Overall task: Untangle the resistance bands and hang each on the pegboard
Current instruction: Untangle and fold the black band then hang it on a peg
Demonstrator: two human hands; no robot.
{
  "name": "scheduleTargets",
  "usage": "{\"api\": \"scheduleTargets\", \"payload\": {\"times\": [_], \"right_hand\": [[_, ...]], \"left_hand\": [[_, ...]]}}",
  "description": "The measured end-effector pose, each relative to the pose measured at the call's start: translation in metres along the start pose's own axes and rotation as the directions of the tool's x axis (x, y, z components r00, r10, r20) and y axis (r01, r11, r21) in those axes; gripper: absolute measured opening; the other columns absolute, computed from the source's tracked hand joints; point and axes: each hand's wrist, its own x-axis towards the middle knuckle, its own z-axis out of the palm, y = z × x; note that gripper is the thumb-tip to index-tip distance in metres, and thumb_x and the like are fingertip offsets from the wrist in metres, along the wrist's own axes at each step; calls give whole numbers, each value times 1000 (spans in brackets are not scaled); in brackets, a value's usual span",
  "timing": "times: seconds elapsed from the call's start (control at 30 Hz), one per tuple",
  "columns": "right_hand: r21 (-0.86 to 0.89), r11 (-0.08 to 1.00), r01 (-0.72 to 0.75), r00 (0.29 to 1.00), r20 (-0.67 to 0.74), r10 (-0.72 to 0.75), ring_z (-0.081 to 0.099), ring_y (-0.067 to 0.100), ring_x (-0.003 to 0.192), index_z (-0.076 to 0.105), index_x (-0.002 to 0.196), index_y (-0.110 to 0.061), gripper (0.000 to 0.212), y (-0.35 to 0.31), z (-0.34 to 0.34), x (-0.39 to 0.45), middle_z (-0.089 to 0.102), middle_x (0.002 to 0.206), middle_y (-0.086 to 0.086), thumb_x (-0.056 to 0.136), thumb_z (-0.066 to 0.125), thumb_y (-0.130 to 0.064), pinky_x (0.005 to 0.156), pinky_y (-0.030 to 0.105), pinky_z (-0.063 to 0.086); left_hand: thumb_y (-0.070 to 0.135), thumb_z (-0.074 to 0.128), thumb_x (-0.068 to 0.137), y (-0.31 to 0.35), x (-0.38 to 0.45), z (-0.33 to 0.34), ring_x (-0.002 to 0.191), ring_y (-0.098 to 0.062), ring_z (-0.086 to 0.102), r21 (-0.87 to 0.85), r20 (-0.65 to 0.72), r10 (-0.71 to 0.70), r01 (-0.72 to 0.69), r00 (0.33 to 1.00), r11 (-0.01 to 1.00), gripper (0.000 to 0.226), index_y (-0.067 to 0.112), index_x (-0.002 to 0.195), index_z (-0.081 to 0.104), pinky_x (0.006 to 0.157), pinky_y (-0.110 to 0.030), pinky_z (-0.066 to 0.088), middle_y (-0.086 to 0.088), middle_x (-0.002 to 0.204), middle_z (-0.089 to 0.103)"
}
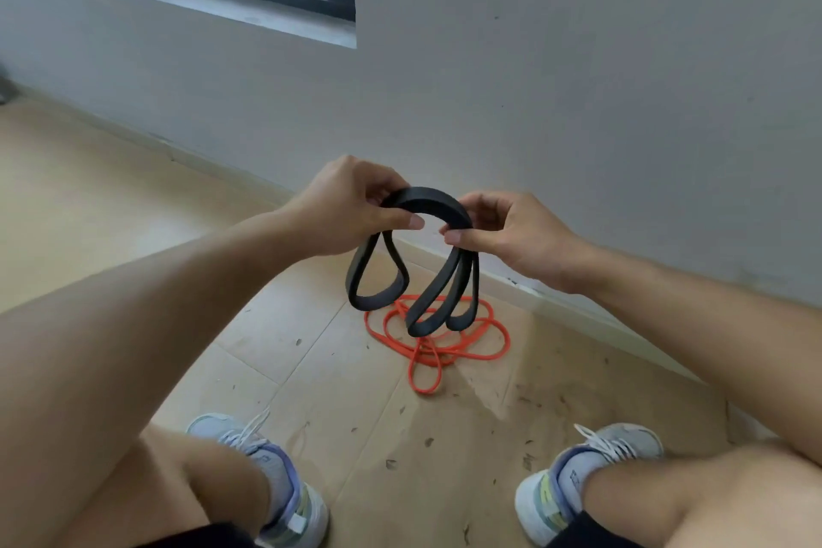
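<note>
Both hands (356, 209) (507, 231) pinch the black band (427, 202), loops hanging downward.

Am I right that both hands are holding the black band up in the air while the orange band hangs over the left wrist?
Not quite. Both the left hand and the right hand do hold the black band up, but the orange band is not over the left wrist: the head view shows it lying in a tangle on the floor near the wall.
</note>
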Motion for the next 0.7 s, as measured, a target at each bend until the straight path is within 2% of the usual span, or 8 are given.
{"api": "scheduleTargets", "payload": {"times": [0.07, 0.13, 0.17, 0.23, 0.33, 0.43, 0.57, 0.7], "right_hand": [[-7, 1000, 17, 1000, 2, -17, 75, 15, 102, 59, 123, -24, 42, -4, 3, -2, 79, 104, 0, 88, 81, -14, 104, 45, 55], [1, 999, 47, 998, -42, -47, 75, 15, 100, 50, 118, -21, 47, -9, 6, -3, 79, 104, 1, 86, 84, -16, 99, 42, 57], [-4, 998, 66, 995, -68, -66, 75, 16, 98, 50, 113, -18, 45, -11, 7, -4, 78, 103, 3, 85, 84, -16, 96, 41, 59], [-38, 994, 100, 989, -107, -103, 75, 19, 92, 55, 105, -15, 37, -13, 8, -4, 77, 98, 6, 84, 85, -16, 91, 43, 61], [-42, 991, 129, 977, -166, -134, 74, 19, 86, 63, 99, -21, 27, -13, 6, -6, 77, 92, 3, 85, 85, -18, 89, 46, 61], [13, 987, 162, 963, -219, -155, 75, 23, 88, 69, 106, -23, 24, -16, 3, -8, 78, 92, 1, 87, 82, -17, 90, 50, 61], [23, 985, 170, 943, -295, -156, 76, 19, 89, 74, 108, -24, 24, -23, -4, -11, 79, 95, -2, 88, 82, -14, 90, 47, 62], [-110, 980, 165, 931, -312, -192, 75, 10, 82, 74, 103, -31, 24, -30, -11, -19, 76, 90, -16, 85, 85, -20, 80, 39, 64]], "left_hand": [[36, 81, 83, 2, -2, 2, 64, -7, 61, -25, -3, 26, -26, 1000, 999, 18, 25, 96, 76, 56, -11, 44, 4, 73, 71], [31, 81, 85, 4, -3, 4, 67, 1, 66, -82, 16, 32, -31, 999, 996, 16, 23, 97, 76, 62, -9, 46, 8, 75, 73], [29, 81, 85, 5, -3, 5, 72, 0, 70, -123, 30, 34, -30, 999, 992, 16, 21, 99, 75, 68, -13, 52, 6, 78, 75], [26, 79, 87, 8, -4, 6, 78, -7, 75, -190, 45, 36, -27, 998, 981, 19, 19, 103, 71, 77, -23, 60, 2, 86, 77], [27, 77, 89, 9, -6, 8, 80, -9, 76, -248, 11, 23, -19, 1000, 969, 27, 21, 107, 57, 77, -21, 59, 0, 90, 78], [25, 74, 92, 8, -8, 13, 87, -9, 72, -221, -72, 67, -81, 995, 972, 29, 30, 102, 47, 81, -28, 59, 5, 99, 71], [23, 74, 92, 14, -8, 22, 80, -8, 65, -221, -221, 108, -157, 969, 962, 27, 38, 97, 51, 73, -28, 56, 17, 93, 63], [22, 72, 93, 27, -10, 29, 83, -13, 66, -265, -306, 96, -182, 947, 947, 19, 33, 96, 57, 74, -36, 56, 14, 93, 67]]}}
